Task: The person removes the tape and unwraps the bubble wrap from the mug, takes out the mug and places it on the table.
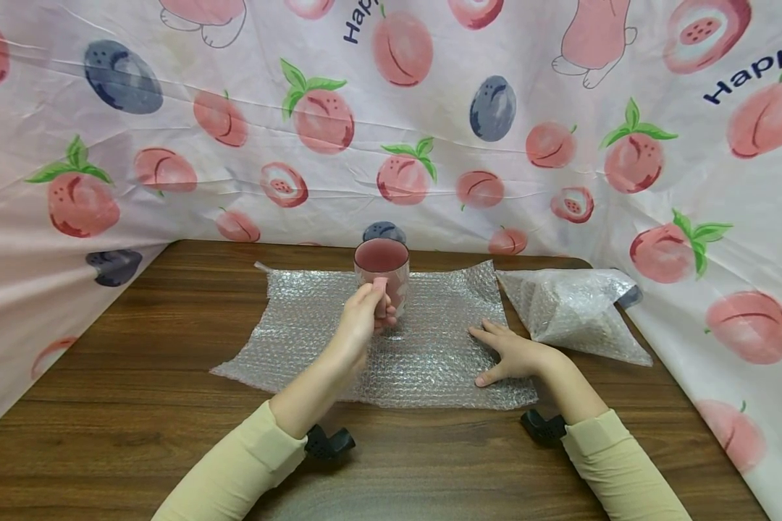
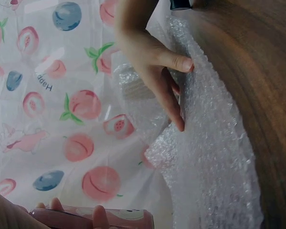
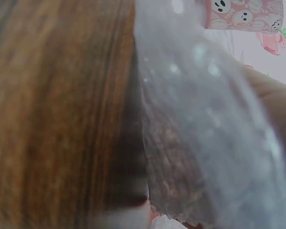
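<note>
My left hand (image 1: 363,315) grips the handle of a pink mug (image 1: 391,269), which is upright over the sheet of bubble wrap (image 1: 423,362). Whether its base touches the sheet I cannot tell. Small pale faces pattern the mug (image 3: 245,13) in the right wrist view. Fingers spread, my right hand (image 1: 515,354) rests on the right part of the bubble wrap. From the left wrist, that same right hand (image 2: 157,67) shows with its fingertips on the wrap (image 2: 214,157). The near edge of the wrap (image 3: 190,109) fills much of the right wrist view, blurred.
A bubble-wrapped bundle (image 1: 576,304) lies at the right, just beyond the sheet. Under everything is a dark wooden table (image 1: 137,405). A fruit-printed cloth (image 1: 234,174) encloses the back and sides.
</note>
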The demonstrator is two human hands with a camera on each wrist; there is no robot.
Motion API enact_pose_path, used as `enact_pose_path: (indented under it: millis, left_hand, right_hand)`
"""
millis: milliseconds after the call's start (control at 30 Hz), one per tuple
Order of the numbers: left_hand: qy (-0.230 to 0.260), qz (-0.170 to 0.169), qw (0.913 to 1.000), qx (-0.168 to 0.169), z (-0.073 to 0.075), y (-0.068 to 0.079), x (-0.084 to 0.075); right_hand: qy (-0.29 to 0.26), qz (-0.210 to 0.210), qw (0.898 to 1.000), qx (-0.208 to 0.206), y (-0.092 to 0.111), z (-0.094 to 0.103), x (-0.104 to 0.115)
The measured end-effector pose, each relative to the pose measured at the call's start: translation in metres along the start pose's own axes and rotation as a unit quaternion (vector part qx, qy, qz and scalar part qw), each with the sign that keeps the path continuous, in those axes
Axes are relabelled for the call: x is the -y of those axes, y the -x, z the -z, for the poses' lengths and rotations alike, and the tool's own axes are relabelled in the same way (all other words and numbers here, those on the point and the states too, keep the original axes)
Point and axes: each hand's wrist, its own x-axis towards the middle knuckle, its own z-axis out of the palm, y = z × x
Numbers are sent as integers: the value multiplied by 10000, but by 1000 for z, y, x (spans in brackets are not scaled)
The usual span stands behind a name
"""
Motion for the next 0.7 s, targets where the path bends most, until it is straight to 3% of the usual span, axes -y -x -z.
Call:
enact_pose_path:
  millis: [233, 433, 700]
  left_hand:
    - [242, -173, 9996, -6, 7, -1, -10]
    - [245, -177, 9995, -93, 12, -1, -17]
    - [167, -427, 9989, -134, 22, -5, -25]
  right_hand:
    - [-4, 16, 10000, -6, 0, 0, 0]
    - [-38, 25, 10000, -12, 1, 0, -1]
    - [-35, 4, 10000, -17, 1, -1, -2]
